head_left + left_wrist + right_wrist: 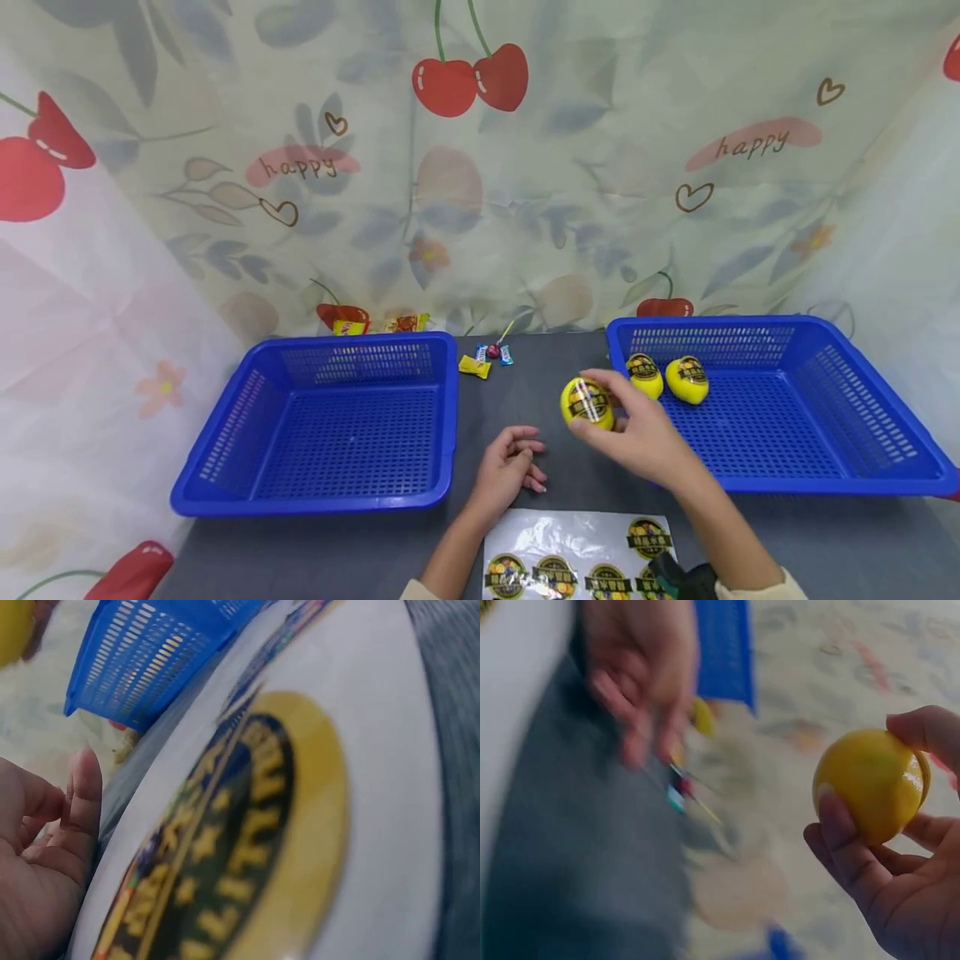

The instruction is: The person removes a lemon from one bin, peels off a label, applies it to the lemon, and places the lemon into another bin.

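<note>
My right hand (637,429) grips a yellow lemon (587,403) between thumb and fingers, above the table and left of the right basket. A black-and-gold round label is on the side of this lemon facing the head camera. The right wrist view shows the lemon's plain yellow side (866,784) with fingers around it. My left hand (504,471) rests on the dark table with loosely bent fingers and holds nothing. Just in front of it is a white sticker sheet (577,533) with several round labels. Two labelled lemons (687,380) lie in the right blue basket (750,485).
Another blue basket (315,506) stands at the left, with no items visible inside. Between the baskets, at the back, lie small wrapped candies (474,367) and a lollipop (493,352). A black object (697,581) sits by the right forearm. A patterned curtain (517,208) hangs behind.
</note>
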